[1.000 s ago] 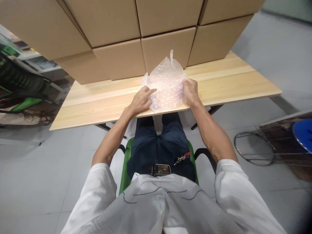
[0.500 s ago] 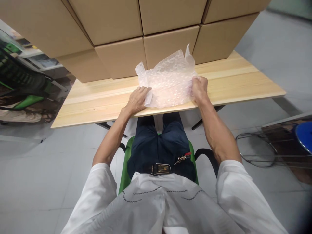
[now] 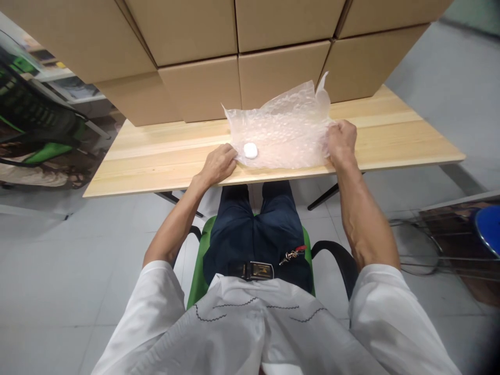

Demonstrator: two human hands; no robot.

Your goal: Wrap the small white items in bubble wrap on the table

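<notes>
My left hand (image 3: 219,164), just left of the middle of the frame, has its fingers curled and clamped on the lower left corner of a sheet of bubble wrap (image 3: 279,135). My right hand (image 3: 341,141), right of centre, is closed in a fist on the sheet's right edge, bunching the plastic there. Between my two hands the wrap lies spread across the upper middle of the frame, its lower edge running close along the near edge of the wooden table (image 3: 414,138). Its upper right corner curls upward in a loose strip, and its far edge stands in front of the cardboard boxes (image 3: 201,94).

A small white rounded object (image 3: 250,151) sits at the left end of the wrap, just beside the fingertips of my left hand; neither hand is holding it. What it is, I cannot tell.

The boxes fill the top of the frame in two stacked rows, the lower row resting on the table. At bottom centre are my white shirt (image 3: 242,338), a belt buckle (image 3: 261,271), my dark trousers (image 3: 253,224) and some keys (image 3: 291,255) at my right hip. I sit on a green chair (image 3: 199,276). A blue stool (image 3: 490,229) is cut off by the right edge, and a black mesh chair (image 3: 35,112) stands at upper left.
</notes>
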